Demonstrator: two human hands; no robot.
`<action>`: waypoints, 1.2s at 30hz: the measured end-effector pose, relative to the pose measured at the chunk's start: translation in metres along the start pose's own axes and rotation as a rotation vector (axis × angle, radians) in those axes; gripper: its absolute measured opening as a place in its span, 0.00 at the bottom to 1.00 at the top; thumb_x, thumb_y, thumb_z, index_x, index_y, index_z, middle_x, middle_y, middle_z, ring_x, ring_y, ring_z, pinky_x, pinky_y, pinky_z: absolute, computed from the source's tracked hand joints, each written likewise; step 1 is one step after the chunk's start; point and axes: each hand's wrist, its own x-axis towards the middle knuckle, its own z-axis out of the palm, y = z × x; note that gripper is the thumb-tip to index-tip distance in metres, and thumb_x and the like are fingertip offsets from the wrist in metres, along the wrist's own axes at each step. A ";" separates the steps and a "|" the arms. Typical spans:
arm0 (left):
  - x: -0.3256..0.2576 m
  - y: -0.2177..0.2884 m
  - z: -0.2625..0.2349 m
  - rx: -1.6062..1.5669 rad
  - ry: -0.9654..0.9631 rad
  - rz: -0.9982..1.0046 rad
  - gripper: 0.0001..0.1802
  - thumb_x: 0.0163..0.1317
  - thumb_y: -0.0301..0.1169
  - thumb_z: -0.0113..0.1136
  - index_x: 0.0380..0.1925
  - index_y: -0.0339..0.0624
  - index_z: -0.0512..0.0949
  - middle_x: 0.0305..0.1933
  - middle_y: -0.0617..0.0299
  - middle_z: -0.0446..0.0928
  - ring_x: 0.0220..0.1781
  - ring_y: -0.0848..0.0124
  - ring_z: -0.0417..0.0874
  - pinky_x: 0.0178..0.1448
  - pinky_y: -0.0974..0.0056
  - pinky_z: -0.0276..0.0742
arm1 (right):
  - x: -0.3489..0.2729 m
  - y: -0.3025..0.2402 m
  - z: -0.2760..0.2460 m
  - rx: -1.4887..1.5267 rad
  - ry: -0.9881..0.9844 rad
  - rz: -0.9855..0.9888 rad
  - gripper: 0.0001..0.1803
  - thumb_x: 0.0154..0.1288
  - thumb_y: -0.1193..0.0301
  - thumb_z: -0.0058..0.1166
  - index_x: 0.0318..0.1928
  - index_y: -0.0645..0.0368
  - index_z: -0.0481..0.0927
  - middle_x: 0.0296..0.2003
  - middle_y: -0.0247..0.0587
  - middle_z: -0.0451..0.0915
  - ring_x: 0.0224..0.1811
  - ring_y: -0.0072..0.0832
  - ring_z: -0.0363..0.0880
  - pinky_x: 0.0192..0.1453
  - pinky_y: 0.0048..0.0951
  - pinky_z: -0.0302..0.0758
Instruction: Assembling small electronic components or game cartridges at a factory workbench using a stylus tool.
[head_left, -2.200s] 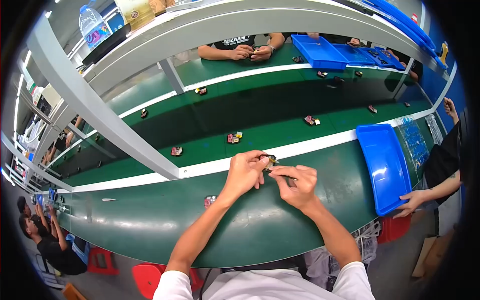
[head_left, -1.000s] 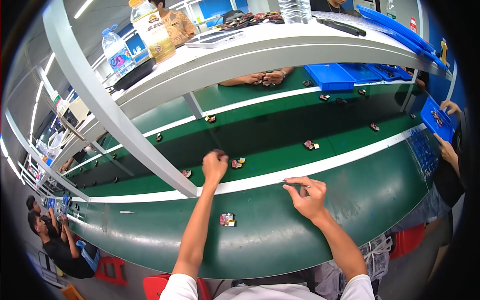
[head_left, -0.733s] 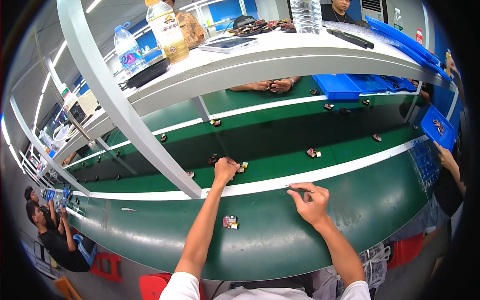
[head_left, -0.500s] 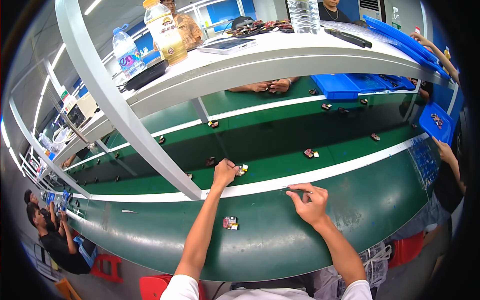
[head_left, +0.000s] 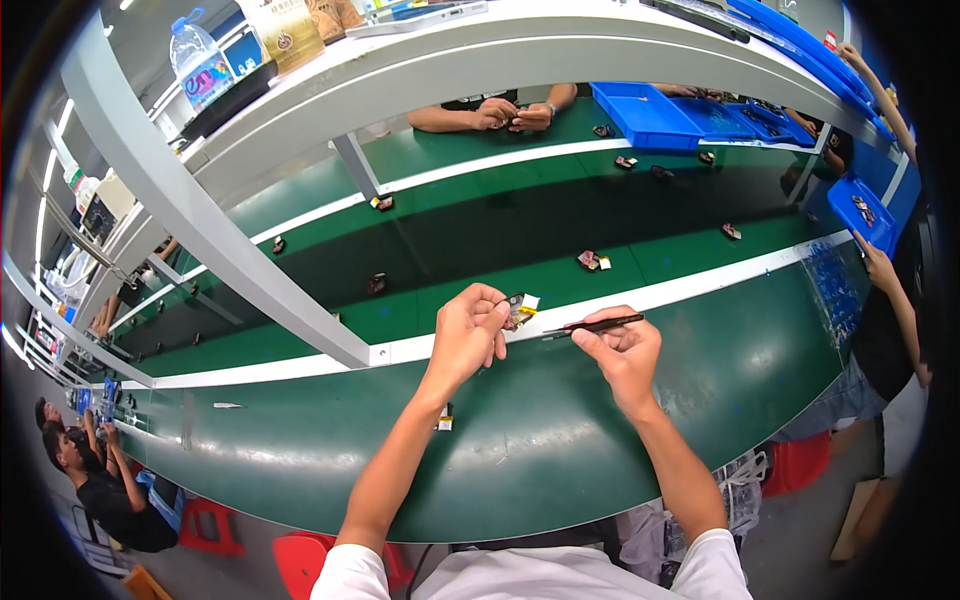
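Pinched in the fingers of my left hand [head_left: 466,335] is a small electronic assembly [head_left: 518,311], dark with a white and yellow tab. It is held just above the white strip along the belt. My right hand [head_left: 627,362] grips dark tweezers [head_left: 607,324] between thumb and fingers. Their tips point left toward the assembly, with a gap between. Another small assembly [head_left: 445,420] lies on the green work surface, partly hidden by my left forearm.
Several similar assemblies [head_left: 592,261] lie along the green belt [head_left: 480,286]. A slanting grey post [head_left: 215,215] and an overhead shelf [head_left: 430,75] frame the space. Blue trays [head_left: 645,117] stand beyond. Across the belt, another person's hands [head_left: 512,115] hold a small part; other people sit either side.
My left hand has lifted an assembly from the belt and brought it right, toward the tweezers. The tweezers now lie more level in my right hand. My view has tilted lower.
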 end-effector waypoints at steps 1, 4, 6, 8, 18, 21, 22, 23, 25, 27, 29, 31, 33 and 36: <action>-0.003 0.003 0.004 -0.009 -0.038 0.001 0.07 0.70 0.24 0.57 0.40 0.28 0.76 0.27 0.58 0.80 0.17 0.76 0.78 0.15 0.71 0.65 | 0.000 -0.003 0.000 -0.010 0.002 0.007 0.10 0.59 0.84 0.69 0.40 0.67 0.82 0.28 0.31 0.83 0.20 0.06 0.63 0.24 0.13 0.57; -0.010 0.007 0.015 0.005 -0.073 -0.005 0.07 0.71 0.24 0.56 0.41 0.28 0.76 0.26 0.59 0.80 0.17 0.75 0.79 0.14 0.71 0.65 | -0.003 -0.007 0.002 0.050 -0.004 0.029 0.10 0.59 0.85 0.68 0.40 0.67 0.82 0.29 0.32 0.83 0.20 0.05 0.63 0.23 0.13 0.57; -0.012 0.004 0.020 0.012 -0.079 0.001 0.07 0.71 0.24 0.56 0.41 0.29 0.76 0.26 0.59 0.80 0.16 0.76 0.79 0.14 0.71 0.65 | -0.004 -0.004 0.003 0.006 -0.009 -0.021 0.09 0.59 0.85 0.68 0.40 0.67 0.82 0.29 0.32 0.84 0.20 0.05 0.63 0.23 0.13 0.57; -0.013 -0.001 0.021 0.100 -0.066 0.099 0.07 0.71 0.25 0.56 0.41 0.29 0.76 0.27 0.59 0.81 0.16 0.76 0.78 0.14 0.70 0.65 | -0.005 -0.003 0.005 -0.030 -0.018 -0.076 0.09 0.59 0.84 0.69 0.40 0.67 0.82 0.30 0.33 0.84 0.20 0.04 0.63 0.23 0.13 0.56; -0.021 0.003 0.032 0.156 -0.025 0.088 0.08 0.72 0.25 0.56 0.40 0.28 0.76 0.25 0.57 0.82 0.16 0.76 0.79 0.16 0.69 0.71 | -0.006 -0.001 0.006 -0.200 -0.015 -0.122 0.09 0.59 0.82 0.71 0.38 0.66 0.84 0.32 0.35 0.87 0.19 0.04 0.64 0.21 0.12 0.56; -0.022 0.003 0.032 0.167 -0.018 0.099 0.08 0.72 0.25 0.55 0.40 0.27 0.76 0.24 0.57 0.81 0.16 0.75 0.79 0.17 0.68 0.72 | -0.007 -0.001 0.007 -0.235 -0.014 -0.142 0.09 0.59 0.81 0.71 0.38 0.66 0.84 0.32 0.35 0.87 0.18 0.04 0.64 0.21 0.12 0.56; -0.022 0.003 0.032 0.172 -0.016 0.095 0.08 0.72 0.25 0.55 0.40 0.27 0.76 0.24 0.57 0.81 0.16 0.75 0.79 0.17 0.68 0.72 | -0.007 0.000 0.007 -0.252 -0.012 -0.153 0.09 0.58 0.81 0.71 0.38 0.66 0.84 0.31 0.35 0.87 0.18 0.04 0.63 0.21 0.12 0.56; -0.022 0.003 0.032 0.178 -0.014 0.091 0.08 0.72 0.24 0.55 0.40 0.27 0.76 0.23 0.57 0.81 0.16 0.75 0.80 0.17 0.68 0.72 | -0.007 0.001 0.007 -0.252 -0.013 -0.154 0.09 0.58 0.81 0.71 0.38 0.66 0.84 0.31 0.35 0.87 0.18 0.04 0.63 0.21 0.12 0.56; -0.022 0.003 0.032 0.186 -0.024 0.093 0.08 0.72 0.24 0.55 0.40 0.27 0.76 0.24 0.56 0.81 0.17 0.74 0.80 0.17 0.68 0.72 | -0.007 0.003 0.007 -0.250 0.008 -0.160 0.09 0.58 0.80 0.71 0.38 0.66 0.84 0.31 0.35 0.87 0.17 0.04 0.63 0.20 0.13 0.56; -0.022 0.002 0.032 0.195 -0.032 0.094 0.08 0.72 0.24 0.55 0.40 0.26 0.75 0.24 0.56 0.81 0.17 0.74 0.80 0.17 0.68 0.72 | -0.006 0.002 0.007 -0.255 0.001 -0.154 0.09 0.58 0.80 0.71 0.38 0.66 0.84 0.31 0.35 0.87 0.18 0.04 0.64 0.21 0.12 0.56; -0.022 0.001 0.032 0.188 -0.047 0.103 0.08 0.72 0.24 0.55 0.41 0.26 0.75 0.26 0.54 0.82 0.17 0.74 0.81 0.18 0.68 0.73 | -0.005 0.003 0.006 -0.260 -0.007 -0.146 0.09 0.58 0.80 0.71 0.38 0.66 0.84 0.32 0.35 0.87 0.18 0.04 0.64 0.21 0.12 0.56; -0.022 0.001 0.034 0.178 -0.058 0.108 0.08 0.72 0.23 0.55 0.42 0.26 0.75 0.27 0.54 0.82 0.18 0.73 0.81 0.18 0.68 0.73 | -0.004 0.002 0.005 -0.201 -0.011 -0.076 0.10 0.58 0.82 0.71 0.39 0.67 0.84 0.32 0.38 0.87 0.19 0.05 0.66 0.20 0.13 0.58; -0.023 0.001 0.034 0.169 -0.066 0.113 0.08 0.72 0.23 0.56 0.42 0.25 0.75 0.28 0.54 0.82 0.18 0.73 0.81 0.18 0.68 0.73 | -0.003 0.002 0.007 -0.079 0.007 0.015 0.10 0.58 0.82 0.70 0.40 0.68 0.83 0.32 0.40 0.87 0.21 0.07 0.70 0.21 0.14 0.60; -0.023 0.000 0.033 0.145 -0.084 0.124 0.08 0.72 0.22 0.56 0.43 0.25 0.75 0.28 0.54 0.81 0.18 0.73 0.81 0.18 0.68 0.74 | -0.001 -0.008 0.009 0.041 0.020 0.182 0.10 0.59 0.81 0.68 0.40 0.67 0.82 0.32 0.44 0.87 0.19 0.09 0.70 0.20 0.15 0.57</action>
